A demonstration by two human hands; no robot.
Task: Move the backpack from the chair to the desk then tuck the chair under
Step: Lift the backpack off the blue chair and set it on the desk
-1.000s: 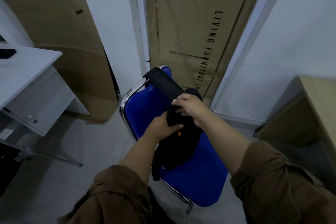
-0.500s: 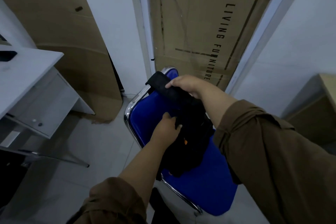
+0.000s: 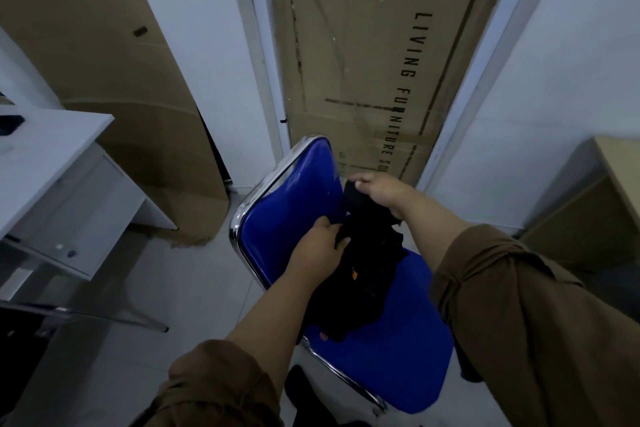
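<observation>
Black fabric fills the middle of my view: the backpack (image 3: 360, 274) sits slumped on the blue seat of the chair (image 3: 398, 357), leaning toward the backrest. My left hand (image 3: 320, 248) is curled around the pack's left side, fingers closed into the cloth, at the centre of the frame. My right hand (image 3: 377, 192) is just above and to the right of it, pinching a strap or top loop of the pack beside the backrest's right edge. Both hands touch the pack, with most of its bulk hanging below them. At the left edge I see the white surface (image 3: 41, 146), well apart from the chair. Tall cardboard cartons (image 3: 363, 62) lean on the wall behind.
</observation>
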